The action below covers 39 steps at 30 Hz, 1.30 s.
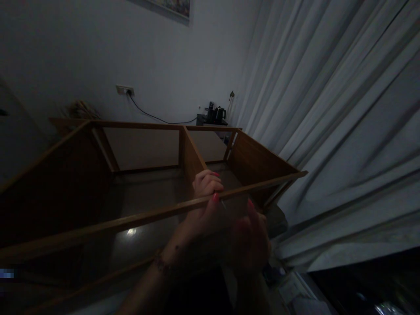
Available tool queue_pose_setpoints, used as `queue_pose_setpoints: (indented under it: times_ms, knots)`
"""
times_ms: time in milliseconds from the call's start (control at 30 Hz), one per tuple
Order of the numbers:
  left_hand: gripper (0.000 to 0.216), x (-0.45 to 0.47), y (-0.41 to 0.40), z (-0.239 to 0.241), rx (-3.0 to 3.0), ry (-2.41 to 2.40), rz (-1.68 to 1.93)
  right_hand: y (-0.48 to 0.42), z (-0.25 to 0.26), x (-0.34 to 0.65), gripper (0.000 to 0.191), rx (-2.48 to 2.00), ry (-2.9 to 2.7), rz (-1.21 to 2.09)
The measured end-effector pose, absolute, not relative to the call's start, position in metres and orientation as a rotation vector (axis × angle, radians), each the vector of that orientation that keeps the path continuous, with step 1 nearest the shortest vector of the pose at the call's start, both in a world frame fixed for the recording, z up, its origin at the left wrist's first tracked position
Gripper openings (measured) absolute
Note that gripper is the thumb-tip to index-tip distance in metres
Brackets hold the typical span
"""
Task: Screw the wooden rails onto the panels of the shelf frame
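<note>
Curtained, dim room: your left hand (205, 197) clenches the stiff wooden frame's (138, 218) thin front rail; right hand (251, 240) hovers released; grip near the divider (192, 159).

Two hands (226, 218), one wooden frame (183, 148), one curtain (328, 109), one kettle (219, 114).

Pale curtains (331, 131) are hanging along the right — a kettle (219, 114) is sitting in the corner, its cable (154, 117) trailing from a wall socket (124, 90).
</note>
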<state>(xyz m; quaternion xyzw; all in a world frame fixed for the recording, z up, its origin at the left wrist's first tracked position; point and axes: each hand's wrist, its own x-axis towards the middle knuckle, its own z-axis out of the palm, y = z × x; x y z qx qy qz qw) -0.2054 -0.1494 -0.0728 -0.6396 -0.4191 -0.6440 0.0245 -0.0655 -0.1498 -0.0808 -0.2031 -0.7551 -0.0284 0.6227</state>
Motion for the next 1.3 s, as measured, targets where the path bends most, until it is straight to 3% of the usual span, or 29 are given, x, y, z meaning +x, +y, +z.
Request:
queue_pose_setpoints:
  times_ms: [133, 267, 367, 500, 667, 767, 867, 1000, 1167, 1300]
  knots:
    - [0.043, -0.204, -0.15, -0.07, -1.972, -1.329, -1.989, -0.162, -0.076, -0.076, 0.051, -0.431, -1.707, 0.241]
    - [0.041, -0.203, -0.151, -0.071, -1.959, -1.378, -2.005, -0.177, -0.071, -0.08, 0.034, -0.468, -1.534, 0.949]
    - [0.041, -0.203, -0.151, -0.074, -1.965, -1.402, -2.005, -0.178, -0.071, -0.078, 0.024, -0.385, -1.536, 1.164]
    - [0.048, -0.204, -0.151, -0.074, -1.976, -1.436, -1.957, -0.157, -0.076, -0.073, 0.025, -0.253, -1.647, 0.987]
    - [0.047, -0.205, -0.151, -0.073, -1.977, -1.408, -1.954, -0.13, -0.084, -0.064, 0.031, -0.192, -1.77, 0.134]
    - [0.045, -0.204, -0.151, -0.072, -1.981, -1.403, -1.949, -0.129, -0.085, -0.059, 0.023, -0.167, -1.835, -0.11]
    - [0.045, -0.203, -0.151, -0.071, -1.946, -1.41, -1.947, -0.13, -0.079, -0.059, 0.024, -0.146, -1.879, -0.138]
    - [0.045, -0.202, -0.153, -0.071, -1.926, -1.464, -1.942, -0.126, -0.068, -0.072, 0.004, -0.126, -1.805, -0.117]
    - [0.042, -0.204, -0.152, -0.072, -1.976, -1.488, -1.948, -0.132, -0.073, -0.092, 0.032, -0.219, -1.695, 0.142]
    - [0.044, -0.205, -0.152, -0.072, -1.977, -1.518, -1.919, -0.141, -0.082, -0.09, 0.041, -0.309, -1.71, 0.261]
